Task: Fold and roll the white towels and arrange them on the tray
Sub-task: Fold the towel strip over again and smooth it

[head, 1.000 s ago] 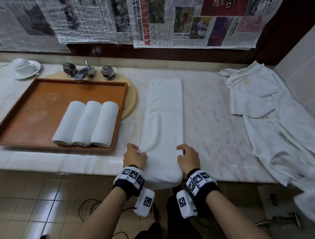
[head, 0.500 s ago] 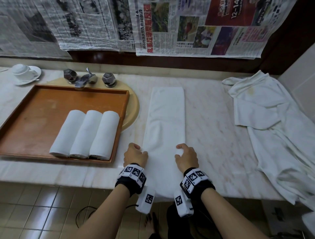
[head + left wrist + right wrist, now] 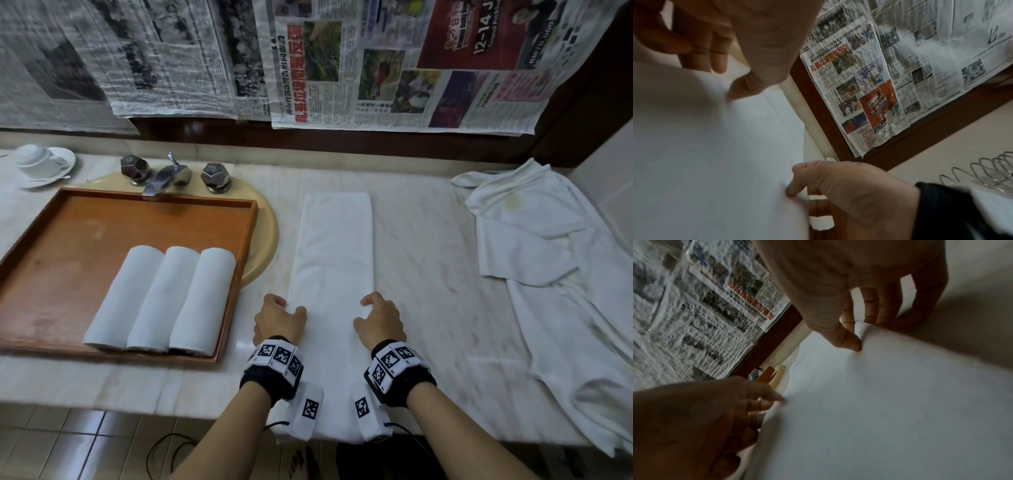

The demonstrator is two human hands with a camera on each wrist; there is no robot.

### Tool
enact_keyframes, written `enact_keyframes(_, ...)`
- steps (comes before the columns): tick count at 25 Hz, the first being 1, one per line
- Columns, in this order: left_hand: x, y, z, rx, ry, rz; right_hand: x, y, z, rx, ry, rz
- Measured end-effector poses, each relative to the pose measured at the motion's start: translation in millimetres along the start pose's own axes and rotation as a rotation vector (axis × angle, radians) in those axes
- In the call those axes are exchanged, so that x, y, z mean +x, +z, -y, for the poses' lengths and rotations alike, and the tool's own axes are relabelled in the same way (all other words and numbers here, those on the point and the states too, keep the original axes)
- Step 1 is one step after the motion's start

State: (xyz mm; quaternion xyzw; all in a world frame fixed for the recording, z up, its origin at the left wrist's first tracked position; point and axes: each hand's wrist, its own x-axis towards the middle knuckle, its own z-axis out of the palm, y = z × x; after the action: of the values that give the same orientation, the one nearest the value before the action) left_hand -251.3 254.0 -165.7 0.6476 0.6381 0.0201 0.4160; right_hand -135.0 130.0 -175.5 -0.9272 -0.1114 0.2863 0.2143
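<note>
Cup and saucer (image 3: 41, 164): far left corner of marble counter (image 3: 428, 274).
Wooden tray (image 3: 68, 240): left, over basin rim; three rolled towels (image 3: 161, 301) side by side at near right, bare tray floor left and far.
Faucet (image 3: 168, 173): just beyond tray's far edge.
Left hand (image 3: 279, 322): pinching left edge of folded towel strip (image 3: 335, 257).
Strip: centre, lengthwise, near end overhanging counter edge.
Right hand (image 3: 380, 320): pinching right edge.
Bare counter right of strip.
Loose towels (image 3: 548, 274): heaped far right.

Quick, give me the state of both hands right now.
Left hand: pinches the left edge of the folded towel.
Right hand: pinches the towel's right edge.
</note>
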Motion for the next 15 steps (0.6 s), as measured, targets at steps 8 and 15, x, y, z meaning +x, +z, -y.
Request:
enact_keyframes(8, 25, 9, -22, -0.042, -0.017, -0.041, 33, -10, 20, 0.009, -0.025, -0.002)
enact_keyframes(15, 38, 14, -43, -0.056, 0.019, -0.068, 57, -15, 30, 0.013, -0.063, -0.040)
